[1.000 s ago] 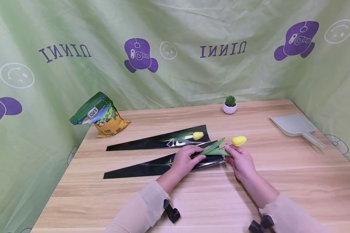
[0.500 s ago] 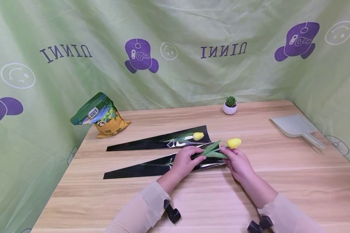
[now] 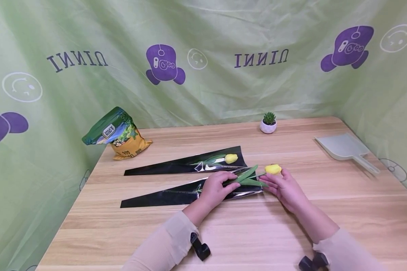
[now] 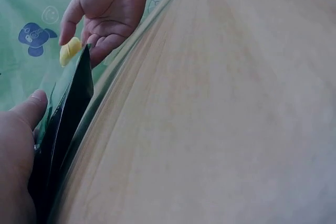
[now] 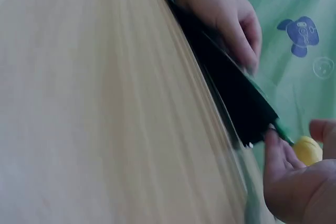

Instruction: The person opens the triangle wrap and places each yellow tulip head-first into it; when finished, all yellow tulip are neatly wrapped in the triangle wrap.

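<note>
A yellow tulip (image 3: 273,169) with green leaves lies partly in the mouth of the nearer black flower sleeve (image 3: 156,197); its bloom and leaf tips stick out to the right. My left hand (image 3: 215,190) holds that sleeve near its mouth, thumb and forefinger on either side of the leaves. Beside the bloom is my right hand (image 3: 288,190), its thumb close to the petals and its fingers extended toward the sleeve's edge. In the right wrist view the bloom (image 5: 307,150) shows between thumb and fingers. The lower stem is hidden.
Behind lies another black sleeve (image 3: 169,166) with a yellow tulip (image 3: 231,158) inside. A green and orange bag (image 3: 122,137) stands back left, a small potted succulent (image 3: 268,123) at the back, and a grey dustpan (image 3: 342,146) at right. Curtains surround the wooden table (image 3: 325,210).
The tulip has shifted left and slightly down, toward the sleeve. My right hand first followed it left, then loosened from the stem and moved right beside the bloom. My left hand stays put.
</note>
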{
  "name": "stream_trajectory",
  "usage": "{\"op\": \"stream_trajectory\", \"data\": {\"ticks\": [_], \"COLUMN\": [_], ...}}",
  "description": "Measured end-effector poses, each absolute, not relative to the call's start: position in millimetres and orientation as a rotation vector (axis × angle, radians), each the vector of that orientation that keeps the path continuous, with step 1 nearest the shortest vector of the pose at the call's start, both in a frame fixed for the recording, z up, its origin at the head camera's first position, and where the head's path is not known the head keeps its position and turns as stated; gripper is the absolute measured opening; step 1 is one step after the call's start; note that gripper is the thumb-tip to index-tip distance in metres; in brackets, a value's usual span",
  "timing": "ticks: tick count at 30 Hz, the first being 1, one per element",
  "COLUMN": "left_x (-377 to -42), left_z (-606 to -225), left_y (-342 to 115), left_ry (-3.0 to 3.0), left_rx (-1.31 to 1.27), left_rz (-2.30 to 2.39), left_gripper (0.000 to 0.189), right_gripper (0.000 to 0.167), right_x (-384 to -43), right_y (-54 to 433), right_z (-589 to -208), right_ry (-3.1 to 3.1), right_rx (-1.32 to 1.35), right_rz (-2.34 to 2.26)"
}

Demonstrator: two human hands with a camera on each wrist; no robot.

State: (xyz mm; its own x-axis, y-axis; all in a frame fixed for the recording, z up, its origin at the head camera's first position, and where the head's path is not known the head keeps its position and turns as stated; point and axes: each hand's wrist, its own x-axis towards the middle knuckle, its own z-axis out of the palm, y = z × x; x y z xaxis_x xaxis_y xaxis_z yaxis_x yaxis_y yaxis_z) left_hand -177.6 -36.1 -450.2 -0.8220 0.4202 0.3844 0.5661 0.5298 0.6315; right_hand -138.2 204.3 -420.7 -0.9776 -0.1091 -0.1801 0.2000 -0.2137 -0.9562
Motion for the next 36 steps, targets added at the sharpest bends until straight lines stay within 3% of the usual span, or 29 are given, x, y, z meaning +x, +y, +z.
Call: {"op": "stream_trajectory", "data": {"ticks": [3,6,14,36], "left_x": [-177,-178,-179,-176], "left_z": [-451,-453,-457,-448], "left_y": [-36,-36,-36,-33], "left_ry": [-2.574,-2.557,-2.547,-2.635], "left_rx": [-0.849,-0.865,-0.899,-0.89], "left_rz": [-1.173,-1.168,-1.12,-1.148], "left_gripper": [0.025,0.025,0.026,0.028], "right_gripper": [0.06,0.067,0.063,0.048], "right_x": [-139,-142,-155,-175], "right_y": [219,233,256,229], "right_z": [-420,-420,-415,-427], "right_ry": [1.919,2.063,2.412,2.288], "right_rx": [-0.001,-0.054,-0.132,-0.275], "right_rz": [-2.147,-1.95,-1.499,-1.506]}}
